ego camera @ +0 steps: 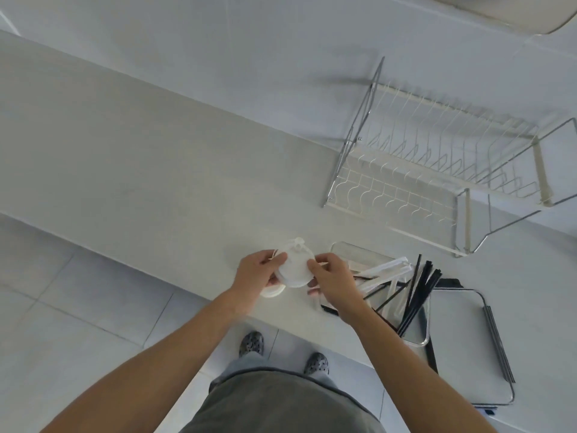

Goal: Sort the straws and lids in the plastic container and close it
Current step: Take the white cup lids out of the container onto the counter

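Gripping white lids (293, 273) with both hands: left hand (259, 271) and right hand (331, 276) fingers curled on them, beside container (418, 340) holding straws (418, 292).

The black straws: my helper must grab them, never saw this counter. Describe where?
Find the wire dish rack on the counter. Nearer the person stands a clear plastic container; the black straws fan up from it, thin and dark beside paler white straws.

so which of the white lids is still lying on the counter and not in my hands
The ring-shaped lid lies on the counter, under your left hand. The other white lids are held up between both hands.
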